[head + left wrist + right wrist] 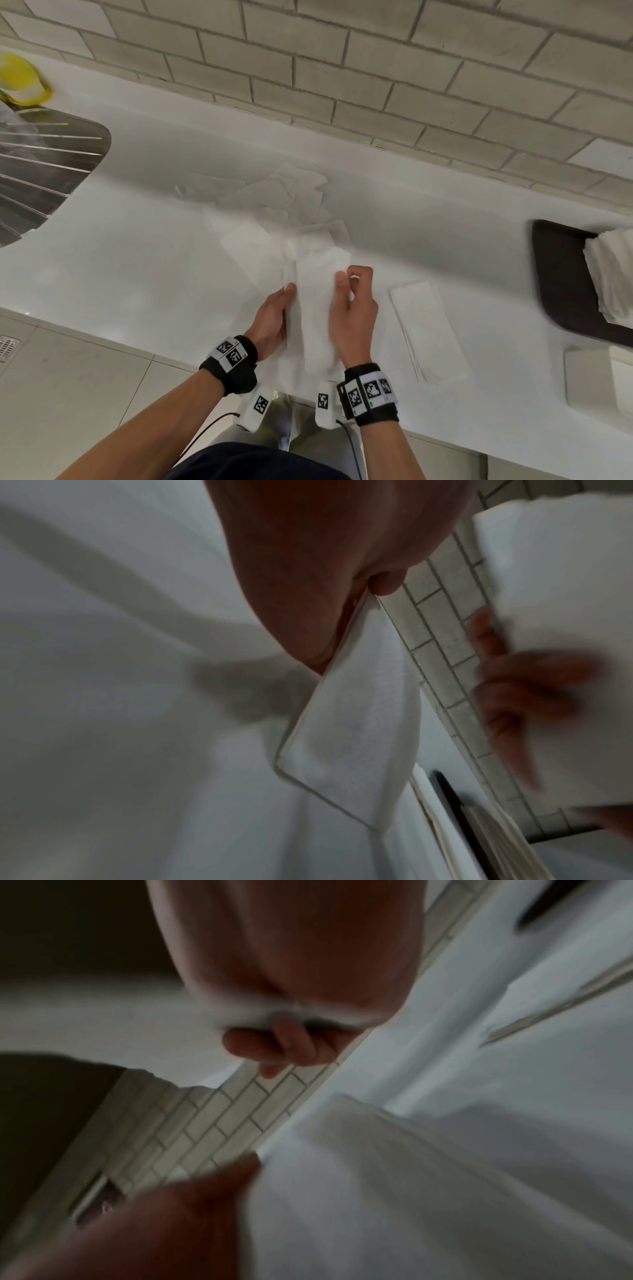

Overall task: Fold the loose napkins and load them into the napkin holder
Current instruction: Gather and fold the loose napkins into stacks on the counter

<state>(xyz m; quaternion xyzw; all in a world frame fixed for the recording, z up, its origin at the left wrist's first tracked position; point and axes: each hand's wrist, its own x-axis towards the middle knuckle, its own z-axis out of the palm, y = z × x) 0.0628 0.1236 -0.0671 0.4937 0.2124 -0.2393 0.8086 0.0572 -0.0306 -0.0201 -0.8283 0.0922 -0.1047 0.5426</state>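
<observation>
A long white napkin [315,308] hangs between both hands over the counter's front edge. My left hand [286,298] pinches its left edge, and the left wrist view shows the thumb [385,584] clamping the fold [349,723]. My right hand [346,281] grips the right edge with the thumb on top and the fingers curled. Its curled fingers [281,1045] show blurred in the right wrist view. Loose napkins [274,212] lie in a heap behind. A folded stack [428,329] lies to the right. A white box-like holder [596,380] sits at the right edge, partly cut off.
A dark tray [561,291] at the right carries a thick pile of napkins [613,281]. A steel drainboard [44,164] and a yellow object [20,78] are at the far left. A tiled wall [376,68] backs the white counter [137,257].
</observation>
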